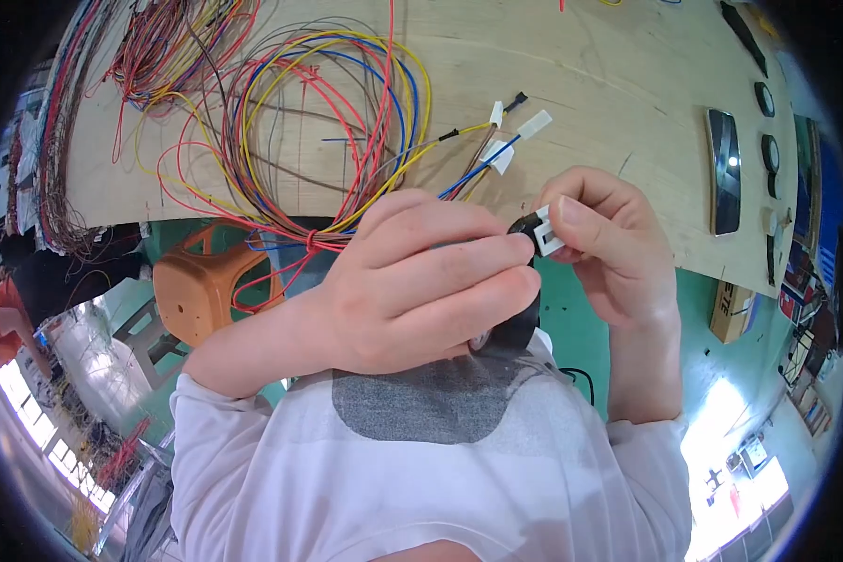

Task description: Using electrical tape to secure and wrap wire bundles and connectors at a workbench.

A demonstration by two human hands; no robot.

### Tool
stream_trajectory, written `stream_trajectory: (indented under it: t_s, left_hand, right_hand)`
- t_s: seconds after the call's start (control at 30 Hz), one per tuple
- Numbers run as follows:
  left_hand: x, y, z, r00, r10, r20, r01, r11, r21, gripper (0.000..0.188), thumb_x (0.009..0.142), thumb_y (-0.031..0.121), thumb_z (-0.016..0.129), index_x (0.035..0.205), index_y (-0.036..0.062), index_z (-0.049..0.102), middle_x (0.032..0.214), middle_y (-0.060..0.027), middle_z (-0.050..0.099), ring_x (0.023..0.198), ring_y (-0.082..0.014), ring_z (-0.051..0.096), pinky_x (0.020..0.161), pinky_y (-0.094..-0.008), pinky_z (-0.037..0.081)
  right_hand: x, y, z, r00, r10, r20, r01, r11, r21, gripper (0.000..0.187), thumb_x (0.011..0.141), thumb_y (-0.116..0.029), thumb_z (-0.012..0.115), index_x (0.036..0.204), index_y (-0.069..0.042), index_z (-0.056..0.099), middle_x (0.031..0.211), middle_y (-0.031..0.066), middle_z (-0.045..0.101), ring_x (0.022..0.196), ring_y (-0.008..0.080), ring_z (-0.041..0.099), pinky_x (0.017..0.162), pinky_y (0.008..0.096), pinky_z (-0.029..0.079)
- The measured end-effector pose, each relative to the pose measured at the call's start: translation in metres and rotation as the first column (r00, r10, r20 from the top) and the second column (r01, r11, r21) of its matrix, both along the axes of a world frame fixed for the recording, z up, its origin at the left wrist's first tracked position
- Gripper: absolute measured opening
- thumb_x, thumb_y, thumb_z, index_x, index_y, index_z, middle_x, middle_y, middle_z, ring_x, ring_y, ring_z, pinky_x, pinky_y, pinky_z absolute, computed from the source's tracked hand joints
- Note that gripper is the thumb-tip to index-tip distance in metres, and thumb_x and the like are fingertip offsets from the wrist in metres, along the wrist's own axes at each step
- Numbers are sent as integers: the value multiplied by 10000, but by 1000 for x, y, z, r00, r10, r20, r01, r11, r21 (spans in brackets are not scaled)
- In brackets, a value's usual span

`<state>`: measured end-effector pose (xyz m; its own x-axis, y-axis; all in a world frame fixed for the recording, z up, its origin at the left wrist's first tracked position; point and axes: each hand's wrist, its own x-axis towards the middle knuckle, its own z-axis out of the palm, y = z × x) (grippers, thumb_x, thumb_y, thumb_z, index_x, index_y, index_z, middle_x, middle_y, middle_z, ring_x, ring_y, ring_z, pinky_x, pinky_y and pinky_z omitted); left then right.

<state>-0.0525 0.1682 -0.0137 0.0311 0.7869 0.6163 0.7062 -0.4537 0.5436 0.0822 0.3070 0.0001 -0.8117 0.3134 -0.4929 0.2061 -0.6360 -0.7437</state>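
Observation:
Over the near edge of the table, my two hands meet at a small white plastic connector point(547, 232). My right hand point(618, 239) pinches the connector between thumb and fingers. My left hand point(431, 281) is closed, back upward, its fingertips against a dark part at the connector's left side. Beneath its fingers shows a black rounded thing point(515, 328), partly hidden, which looks like a roll of tape. Beyond my left hand a coiled bundle of coloured wires point(253, 159) lies on the table, tied with red wire near the table edge.
Tagged wire ends point(501, 155) lie on the wooden table point(590, 84). More wires point(173, 56) are heaped at the far left. A phone point(724, 173) lies on the right. An orange stool point(197, 290) stands at lower left, a cardboard box point(732, 312) at right below the table edge.

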Motion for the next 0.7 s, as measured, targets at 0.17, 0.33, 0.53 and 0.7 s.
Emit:
stream_trajectory:
  t_s: [0.17,0.33,0.53,0.7]
  left_hand:
    - [10,3,-6,996,59,-66,-57,998,38,429,558,196,741,903,27,551,929,-107,574,726,-217,523,578,-293,432]
    - [20,8,-13,995,93,-39,-91,995,45,400,581,182,723,908,20,559,928,-131,568,728,-214,521,564,-284,427]
    - [19,15,-12,968,30,-248,1,992,124,315,663,185,642,924,18,583,910,-132,558,703,-202,513,560,-272,428]
    - [35,16,-16,976,129,-177,-121,991,55,352,676,245,613,938,13,583,922,-132,557,747,-214,520,605,-288,440]
  right_hand:
    - [-4,-6,-3,999,-42,1,42,997,58,149,776,-172,595,739,-31,566,635,-28,505,562,31,401,503,174,302]
    - [-5,-11,-8,986,-144,86,143,990,11,152,768,-188,605,709,-55,561,594,-42,486,531,20,388,483,167,291]
    - [-8,-15,-10,968,-216,123,226,971,-72,148,768,-188,610,706,-63,560,588,-44,493,532,23,410,480,167,316]
    - [-5,-18,-15,956,-265,125,282,948,-144,148,780,-178,599,719,-50,556,618,-33,513,547,30,441,480,177,353]
